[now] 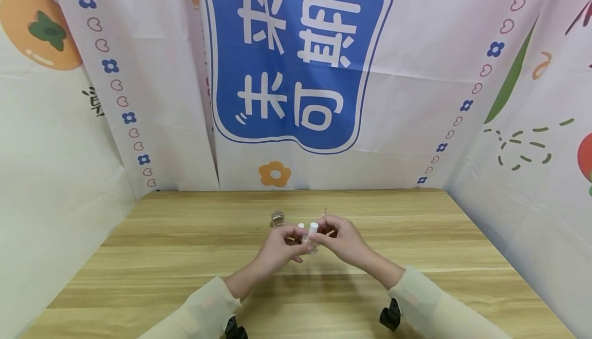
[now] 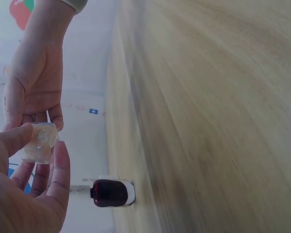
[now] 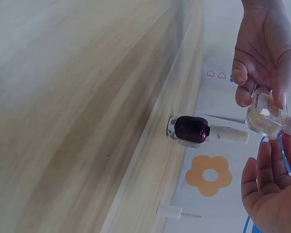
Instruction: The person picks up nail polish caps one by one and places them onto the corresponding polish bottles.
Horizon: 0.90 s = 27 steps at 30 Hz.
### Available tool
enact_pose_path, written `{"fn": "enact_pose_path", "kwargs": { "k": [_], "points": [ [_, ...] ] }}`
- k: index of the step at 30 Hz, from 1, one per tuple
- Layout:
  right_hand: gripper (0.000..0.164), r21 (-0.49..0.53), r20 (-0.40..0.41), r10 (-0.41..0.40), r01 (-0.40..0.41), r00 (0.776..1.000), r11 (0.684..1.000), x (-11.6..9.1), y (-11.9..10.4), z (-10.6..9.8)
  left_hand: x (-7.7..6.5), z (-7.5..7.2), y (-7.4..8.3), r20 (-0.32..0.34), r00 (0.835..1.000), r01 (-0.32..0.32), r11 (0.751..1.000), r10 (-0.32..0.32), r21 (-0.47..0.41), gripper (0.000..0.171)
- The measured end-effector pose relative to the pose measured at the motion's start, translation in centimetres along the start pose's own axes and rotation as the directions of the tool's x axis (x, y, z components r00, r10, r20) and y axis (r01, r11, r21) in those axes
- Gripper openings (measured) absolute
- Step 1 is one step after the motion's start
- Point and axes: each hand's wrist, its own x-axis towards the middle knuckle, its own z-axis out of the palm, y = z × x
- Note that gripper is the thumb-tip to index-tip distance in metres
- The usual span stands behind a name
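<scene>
Above the table, both hands meet at a small clear nail polish bottle (image 3: 266, 114). My left hand (image 1: 275, 246) grips its glass body between thumb and fingers. The white cap (image 1: 314, 227) is pinched by my right hand (image 1: 346, 239), at the neck of the bottle. Whether the cap is seated on the neck I cannot tell. Beyond the hands stands a dark red nail polish bottle (image 3: 191, 130) with a white cap; in the head view the hands hide most of it.
A clear glass bottle (image 1: 277, 219) stands left of the hands, farther back. A separate white brush cap (image 3: 169, 210) stands on the table with its brush upward, mostly behind the right hand in the head view. Printed cloth (image 1: 407, 108) hangs along the wooden table's (image 1: 194, 236) back edge.
</scene>
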Motion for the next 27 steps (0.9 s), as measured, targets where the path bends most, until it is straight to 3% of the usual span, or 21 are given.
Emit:
{"fn": "enact_pose_path", "kwargs": {
  "k": [5, 13, 20, 27],
  "points": [
    [0.008, -0.012, 0.010, -0.004, 0.004, 1.000, 1.000, -0.3, 0.5, -0.4, 0.1, 0.4, -0.2, 0.034, 0.999, -0.023, 0.999, 0.023, -0.023, 0.021],
    [0.010, -0.008, 0.009, 0.024, -0.024, 1.000, 1.000, 0.0, 4.7, -0.9, 0.4, 1.5, -0.6, 0.038, 0.999, -0.010, 1.000, 0.011, -0.004, 0.021],
    [0.015, -0.008, 0.026, 0.012, -0.011, 1.000, 1.000, -0.7, 5.7, -2.0, 0.8, 2.9, -0.7, 0.024, 0.999, -0.022, 1.000, 0.022, 0.007, 0.024],
    [0.014, -0.027, 0.037, 0.051, -0.050, 0.998, 0.998, -1.2, 6.4, -3.0, 1.4, 4.3, -1.3, 0.010, 1.000, -0.013, 0.999, 0.013, 0.043, 0.023]
  ]
}}
